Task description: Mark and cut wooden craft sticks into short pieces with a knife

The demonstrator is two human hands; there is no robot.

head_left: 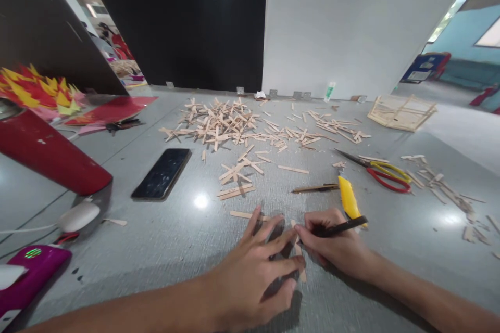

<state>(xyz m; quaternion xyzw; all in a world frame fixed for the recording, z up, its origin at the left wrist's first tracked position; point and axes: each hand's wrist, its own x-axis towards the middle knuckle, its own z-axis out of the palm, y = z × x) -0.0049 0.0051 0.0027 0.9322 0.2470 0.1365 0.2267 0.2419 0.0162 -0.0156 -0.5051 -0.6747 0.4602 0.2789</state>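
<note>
My left hand (260, 265) lies spread on the grey table, its fingertips pressing on a short wooden craft stick (300, 265) that points away from me. Another craft stick (240, 215) lies crosswise, partly under those fingers. My right hand (338, 244) is closed around a black pen (347, 226), held in a writing grip close to the left fingertips. Its tip is hidden by my fingers. Just beyond the right hand is a yellow-handled cutter (349, 195). A few craft sticks, some joined into star shapes (234, 171), lie beyond the left hand.
A heap of crossed sticks (219, 122) and loose pieces spreads across the back. A phone (162, 174) and a red cylinder (50, 151) are at left, scissors (378, 169) and a small stick frame (402, 113) at right. Panels (332, 21) stand behind the table.
</note>
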